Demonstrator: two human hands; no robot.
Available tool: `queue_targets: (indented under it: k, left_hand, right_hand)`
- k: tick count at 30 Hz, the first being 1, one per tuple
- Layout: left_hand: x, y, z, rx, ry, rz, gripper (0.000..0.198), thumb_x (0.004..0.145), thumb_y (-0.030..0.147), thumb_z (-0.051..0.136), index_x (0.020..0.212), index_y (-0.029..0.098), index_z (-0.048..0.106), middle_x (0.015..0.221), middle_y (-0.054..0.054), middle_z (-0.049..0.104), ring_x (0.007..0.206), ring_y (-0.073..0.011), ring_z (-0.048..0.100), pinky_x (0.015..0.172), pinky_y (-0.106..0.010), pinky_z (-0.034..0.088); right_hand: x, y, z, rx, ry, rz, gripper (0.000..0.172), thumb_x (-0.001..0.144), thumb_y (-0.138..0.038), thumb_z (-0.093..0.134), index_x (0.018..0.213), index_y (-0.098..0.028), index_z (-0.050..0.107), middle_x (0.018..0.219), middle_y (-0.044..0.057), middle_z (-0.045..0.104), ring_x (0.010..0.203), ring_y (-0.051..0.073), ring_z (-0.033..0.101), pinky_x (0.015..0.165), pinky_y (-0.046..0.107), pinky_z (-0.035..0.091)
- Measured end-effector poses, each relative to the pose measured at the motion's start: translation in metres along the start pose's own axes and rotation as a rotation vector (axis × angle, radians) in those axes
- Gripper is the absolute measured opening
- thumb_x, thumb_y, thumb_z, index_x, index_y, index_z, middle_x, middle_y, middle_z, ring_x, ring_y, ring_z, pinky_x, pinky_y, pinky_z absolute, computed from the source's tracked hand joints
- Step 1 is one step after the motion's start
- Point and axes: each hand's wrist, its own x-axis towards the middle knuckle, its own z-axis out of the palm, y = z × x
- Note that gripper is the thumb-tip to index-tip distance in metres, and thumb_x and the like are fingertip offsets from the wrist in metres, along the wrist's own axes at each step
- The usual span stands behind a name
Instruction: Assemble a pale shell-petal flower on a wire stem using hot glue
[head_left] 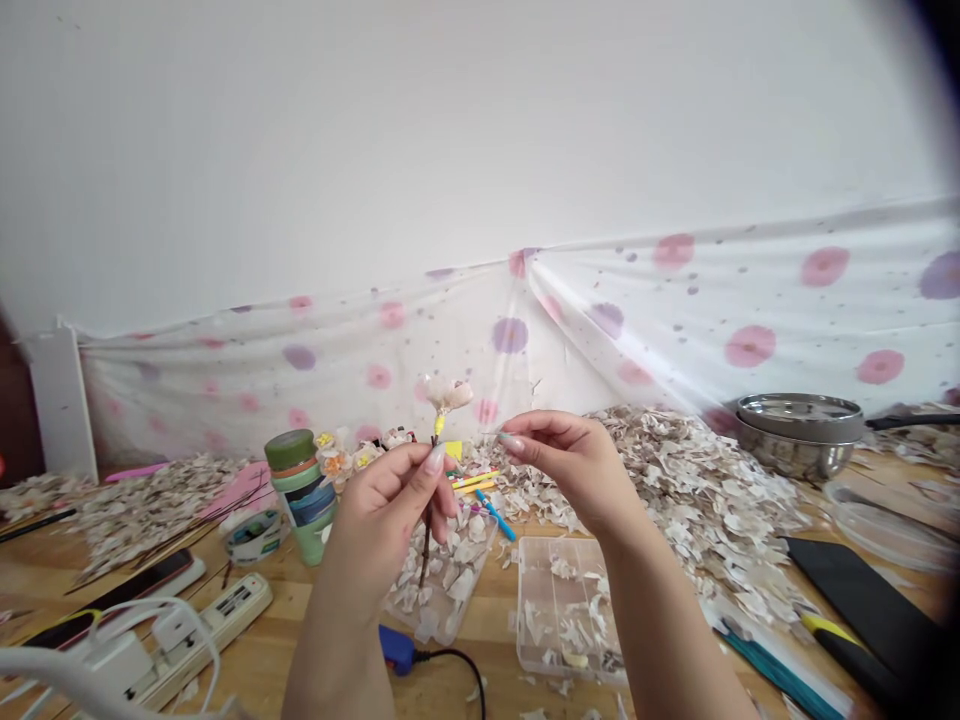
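Your left hand [390, 510], centre of the frame, has its fingers closed around a thin brown stem [426, 545], thumb pressed on it just below a yellow wrap. The stem stands nearly upright, with a pale handmade flower [448, 394] at its top, held above the desk. Your right hand [574, 465], just right of centre, has thumb and forefinger pinched together near the flower; whether anything is between them is too small to tell. The other fingers are loosely curled.

Below the hands on the wooden desk [495, 610] are two clear plastic boxes: one [450, 575] under the left hand holds pale shell-like flakes, and a compartment box [566, 610] under the right wrist holds a few. A big heap of the same flakes [697, 490] spreads across the right middle. A green-capped bottle [304, 495] stands left of your left hand, with a tape roll [253, 535] beside it. A power strip [202, 620] and a phone [120, 595] are lower left. A steel bowl [799, 432] sits at the right edge. Coloured pens [480, 485] lie between the hands. Behind, a dotted plastic sheet [675, 310] hangs along a white wall [450, 120].
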Motion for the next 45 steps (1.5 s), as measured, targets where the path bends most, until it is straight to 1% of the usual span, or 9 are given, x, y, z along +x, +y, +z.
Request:
queue_targets:
  k: [2,6,12,15,19,24,29,41,45]
  left_hand:
    - [0.0,0.0,-0.001,0.041,0.01,-0.005,0.024,0.082,0.037,0.06,0.078,0.014,0.061,0.055,0.004,0.055,0.041,-0.0075,0.046,0.046,-0.02,0.035]
    - [0.001,-0.004,-0.004,0.19,0.055,-0.025,0.026,0.084,0.042,0.056,0.08,0.016,0.061,0.054,0.005,0.049,0.041,-0.0068,0.036,0.044,-0.02,0.025]
    - [0.003,-0.01,-0.011,0.822,0.079,0.087,0.029,0.091,0.04,0.043,0.095,0.022,0.065,0.06,0.0,0.059,0.056,-0.0168,0.052,0.055,-0.025,0.031]
    - [0.002,-0.006,-0.009,1.112,0.09,0.078,0.031,0.092,0.034,0.038,0.091,0.024,0.067,0.069,-0.003,0.067,0.063,-0.0206,0.057,0.056,-0.027,0.03]
    - [-0.001,0.0,-0.001,1.271,0.112,0.02,0.031,0.091,0.029,0.038,0.09,0.026,0.069,0.075,-0.006,0.071,0.074,-0.0272,0.063,0.057,-0.028,0.03]
    - [-0.005,0.002,0.008,1.366,0.101,0.039,0.032,0.091,0.024,0.039,0.085,0.024,0.07,0.075,-0.009,0.071,0.069,-0.027,0.062,0.055,-0.028,0.026]
    - [-0.006,0.003,0.012,1.348,0.086,0.001,0.031,0.091,0.022,0.039,0.086,0.025,0.07,0.08,-0.009,0.073,0.072,-0.0273,0.064,0.055,-0.029,0.026]
    - [-0.006,0.005,0.006,1.303,0.061,-0.046,0.032,0.091,0.024,0.039,0.092,0.026,0.071,0.088,-0.009,0.075,0.078,-0.0286,0.066,0.057,-0.028,0.029]
    - [-0.006,0.004,0.005,1.304,0.064,-0.011,0.032,0.091,0.024,0.039,0.086,0.025,0.07,0.082,-0.009,0.074,0.073,-0.0269,0.065,0.055,-0.028,0.028]
  right_hand:
    - [-0.001,-0.003,-0.002,-0.078,0.019,-0.044,0.012,0.068,-0.031,0.081,0.074,-0.021,0.076,0.069,0.001,0.07,0.062,0.012,0.06,0.061,0.026,0.052]
    - [-0.005,-0.01,-0.01,-0.207,0.021,-0.128,0.01,0.073,-0.031,0.076,0.071,-0.021,0.074,0.094,0.005,0.073,0.065,0.011,0.059,0.056,0.023,0.05]
    - [-0.009,-0.017,-0.014,-0.308,0.073,-0.084,0.013,0.071,-0.032,0.076,0.071,-0.02,0.073,0.063,0.001,0.068,0.051,0.009,0.053,0.049,0.023,0.047]
    - [-0.009,-0.017,-0.011,-0.345,0.132,-0.112,0.012,0.07,-0.032,0.076,0.073,-0.02,0.074,0.065,0.001,0.069,0.054,0.011,0.056,0.051,0.024,0.047]
    - [-0.009,-0.013,-0.005,-0.371,0.175,-0.122,0.012,0.068,-0.029,0.076,0.077,-0.021,0.077,0.066,0.001,0.071,0.059,0.013,0.061,0.055,0.027,0.049]
    - [-0.01,-0.009,0.003,-0.365,0.19,-0.13,0.01,0.068,-0.025,0.075,0.077,-0.02,0.074,0.065,0.001,0.072,0.06,0.015,0.064,0.056,0.027,0.05]
    - [-0.009,-0.005,0.008,-0.544,0.134,-0.144,0.003,0.073,-0.021,0.07,0.071,-0.021,0.068,0.062,-0.001,0.069,0.059,0.014,0.063,0.056,0.025,0.047]
    - [-0.005,0.003,0.012,-0.785,0.109,-0.221,0.003,0.079,-0.019,0.066,0.078,-0.021,0.068,0.073,0.002,0.073,0.07,0.018,0.067,0.066,0.031,0.048]
    - [-0.005,0.003,0.011,-0.803,0.116,-0.233,0.003,0.079,-0.02,0.067,0.081,-0.022,0.068,0.074,0.003,0.073,0.07,0.019,0.066,0.067,0.031,0.048]
